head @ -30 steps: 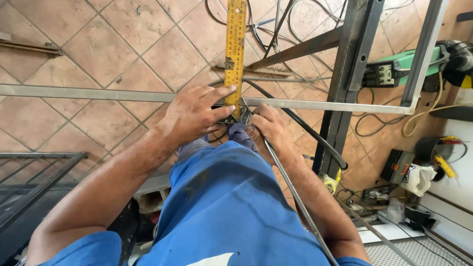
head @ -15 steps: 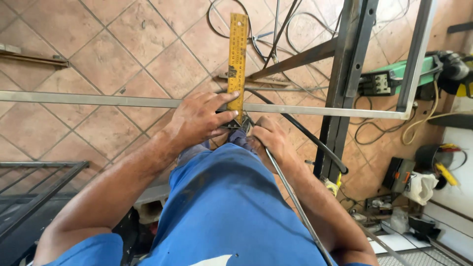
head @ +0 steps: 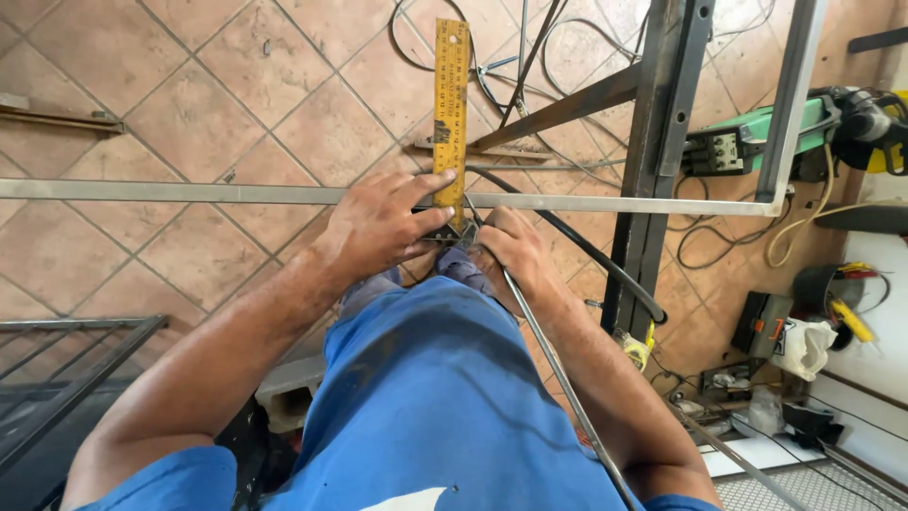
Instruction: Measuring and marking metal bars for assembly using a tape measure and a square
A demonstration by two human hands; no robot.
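Looking straight down now over the tiled floor (head: 189,85), terracotta squares filling the upper left of the frame, with the blue shirt (head: 435,407) spreading across the bottom centre. Running right across the middle, edge to edge, there's the long grey metal bar (head: 189,192), turning a corner at the right and heading up the frame. A dark upright steel post (head: 662,142) stands right of centre, with a green power tool (head: 757,142) beyond it at the upper right. Standing up the frame from the bar is the yellow steel square (head: 451,95), its ruled blade crossing the bar at centre. The left hand (head: 388,227) is spread flat over the bar, fingers pressing the square's lower end down where blade meets bar. The right hand (head: 515,251), just beside it at centre, is curled closed around a thin metal rod (head: 558,378) that slants down toward the lower right; its tip meets the bar just beside the square, though what it does there I cannot tell
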